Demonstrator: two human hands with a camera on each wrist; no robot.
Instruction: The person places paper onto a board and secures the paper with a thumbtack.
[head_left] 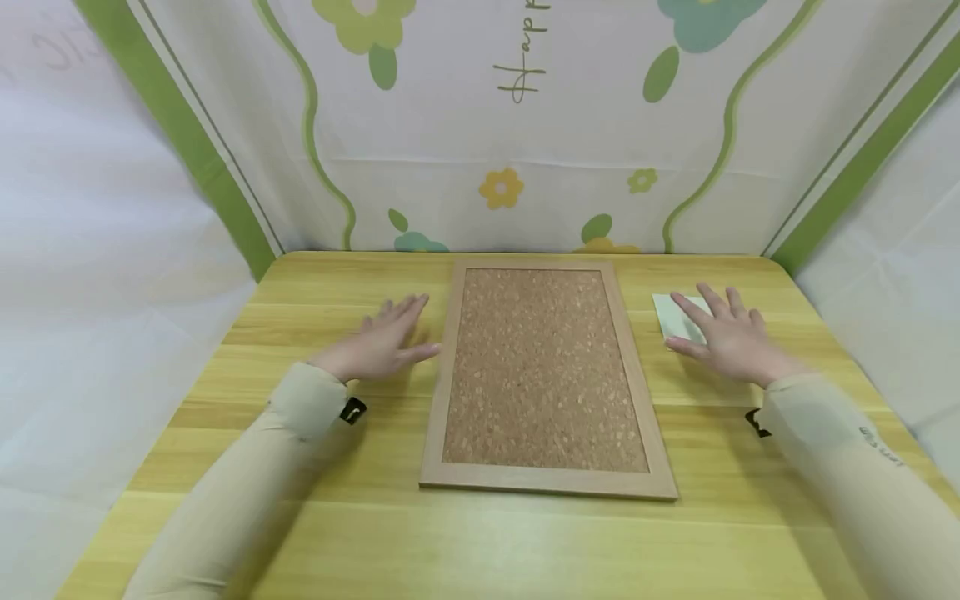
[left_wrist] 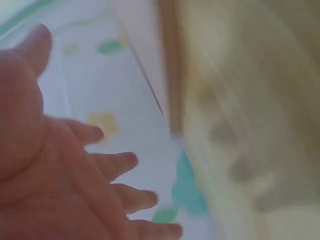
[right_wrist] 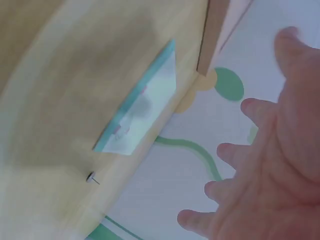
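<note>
A cork board (head_left: 547, 367) in a pale wooden frame lies flat on the table. My left hand (head_left: 378, 346) is held just off its left edge, fingers spread, with nothing in it. On the right, my right hand (head_left: 727, 337) hovers with spread fingers above a small pale sticky-note pad (head_left: 670, 317), covering part of it. In the right wrist view the pad (right_wrist: 140, 105) shows a green side edge, and the hand (right_wrist: 265, 150) is apart from it. A thumbtack (right_wrist: 91, 177) lies on the table near the pad; in the head view it is hidden.
The wooden table (head_left: 525, 542) has its far edge against a white curtain (head_left: 585, 125) printed with flowers and green bands. White cloth hangs at the left (head_left: 112, 292) and right sides. A black strap piece (head_left: 353, 410) shows at the left wrist.
</note>
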